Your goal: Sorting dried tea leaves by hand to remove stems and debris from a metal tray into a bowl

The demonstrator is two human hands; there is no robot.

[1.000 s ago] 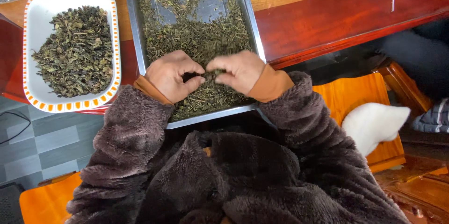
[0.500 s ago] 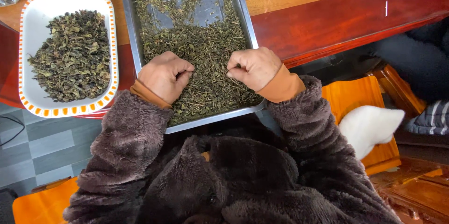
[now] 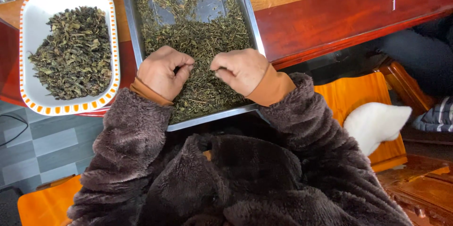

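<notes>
A: Closest in, what are the hands doing?

B: Both rest in the near half of the metal tray, knuckles up. The left hand has its fingers curled in toward the thumb, pinched on a few bits of the dried leaves. The right hand is curled the same way, fingertips pressed together at the leaf bed, though I cannot tell whether it has anything caught between them. The two sit near each other with a gap of leaves between.

A: Why that low, curled posture?

B: I judge it suits picking through small, light pieces: fingertips down in the pile, wrists propped at the tray's near rim for steadiness.

A: And the tray itself?

B: It lies at the near edge of the wooden table, its near rim overhanging toward the person's lap, which keeps the leaves within easy reach. The leaves lie thick in the near part; toward the far end bare metal shows through.

A: Anything beside it?

B: To the left, just beside the tray, a white dish with an orange-dashed rim holds a separate heap of darker, coarser leaves, kept apart from the tray's lot.
</notes>
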